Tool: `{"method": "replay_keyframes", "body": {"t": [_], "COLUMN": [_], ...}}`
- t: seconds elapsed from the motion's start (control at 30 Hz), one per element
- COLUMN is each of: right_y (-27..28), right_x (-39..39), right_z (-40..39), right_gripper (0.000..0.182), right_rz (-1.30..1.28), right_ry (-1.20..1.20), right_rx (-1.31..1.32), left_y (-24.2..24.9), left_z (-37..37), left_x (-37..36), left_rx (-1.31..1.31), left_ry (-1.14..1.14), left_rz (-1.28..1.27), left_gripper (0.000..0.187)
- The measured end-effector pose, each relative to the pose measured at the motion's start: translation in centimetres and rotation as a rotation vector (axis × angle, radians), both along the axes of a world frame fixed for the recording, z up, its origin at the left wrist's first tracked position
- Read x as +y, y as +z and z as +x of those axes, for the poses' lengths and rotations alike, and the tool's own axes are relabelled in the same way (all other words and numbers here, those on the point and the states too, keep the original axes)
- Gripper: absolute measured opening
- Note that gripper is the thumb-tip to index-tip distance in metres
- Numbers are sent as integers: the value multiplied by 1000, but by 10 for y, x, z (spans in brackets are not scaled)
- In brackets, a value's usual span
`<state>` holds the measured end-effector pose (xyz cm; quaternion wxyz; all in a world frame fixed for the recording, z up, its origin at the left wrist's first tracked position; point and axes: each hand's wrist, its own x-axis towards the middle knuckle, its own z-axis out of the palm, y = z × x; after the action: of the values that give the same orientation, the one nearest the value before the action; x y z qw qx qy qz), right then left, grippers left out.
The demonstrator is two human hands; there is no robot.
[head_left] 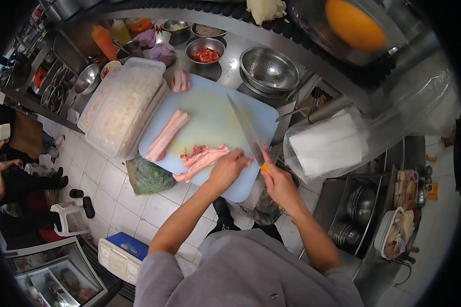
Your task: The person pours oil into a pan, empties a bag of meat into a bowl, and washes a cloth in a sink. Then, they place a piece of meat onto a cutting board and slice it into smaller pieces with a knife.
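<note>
A light blue cutting board (210, 107) lies on the steel counter with raw pork on it. My right hand (280, 183) is closed around the yellow handle of a kitchen knife (245, 123), whose long blade points away from me across the board. My left hand (229, 170) has its fingers curled down on the right end of a ragged strip of raw pork (202, 158). A small bit of meat shows between hand and blade. To the left lies a thicker slab of pork (168, 135), and a smaller piece (180, 81) sits at the board's far edge.
Stacked plastic containers (123, 107) stand against the board's left side. Behind it are a bowl of chopped red food (205, 50) and a steel colander (269, 69). A plastic bag of white sheets (325, 146) lies at the right. A shelf (200, 7) overhangs the back.
</note>
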<state>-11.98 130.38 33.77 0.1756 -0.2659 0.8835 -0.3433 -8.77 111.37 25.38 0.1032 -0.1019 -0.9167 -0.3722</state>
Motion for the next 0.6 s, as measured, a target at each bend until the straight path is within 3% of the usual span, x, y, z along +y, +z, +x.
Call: {"method": "replay_keyframes", "body": {"t": [0.07,0.17,0.2,0.27,0.4,0.53,0.6], "right_y": [-4,10,10,10,-35,-32,-26], "right_x": [2,4,1,-6,-8,-3,0], "right_z": [-7,-3,2,16,26,13,8], "right_gripper": [57,57,57,57,57,57,58], "right_rz": [-66,-57,-65,-57,-30,7,28], "right_ry": [-26,-20,-21,34,49,-16,43], "right_rx": [203,174,168,49,108,85,117], "left_y": [20,39,56,36,13,8,14], "left_z": [-18,-3,7,9,0,-6,-2], "left_x": [7,-37,-49,-55,-56,-44,-33], "left_rx": [-5,61,60,32,-5,5,235], "left_ry": [149,297,302,243,148,126,116], "left_rz": [193,78,-76,-93,-229,-121,-163], "left_gripper": [24,24,25,26,26,27,30]}}
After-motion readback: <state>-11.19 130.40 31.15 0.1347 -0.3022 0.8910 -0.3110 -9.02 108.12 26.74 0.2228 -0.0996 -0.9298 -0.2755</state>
